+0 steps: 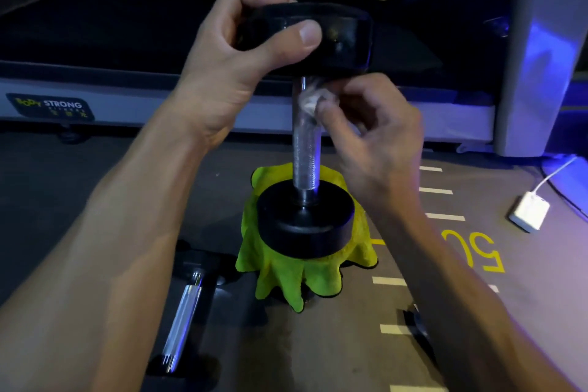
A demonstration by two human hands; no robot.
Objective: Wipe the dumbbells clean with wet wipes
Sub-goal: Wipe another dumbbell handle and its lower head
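Observation:
A black dumbbell stands upright on a yellow-green cloth that drapes over something hidden beneath it. My left hand grips the dumbbell's upper head from the left. Pinched in my right hand is a crumpled wet wipe, pressed against the top of the knurled metal handle just under the upper head. A second dumbbell with a shiny handle lies on the floor at the lower left, partly hidden by my left forearm.
A treadmill runs across the back, its grey upright post at the right. A white adapter with a cable lies on the floor to the right. The grey floor bears white dashes and yellow numbers.

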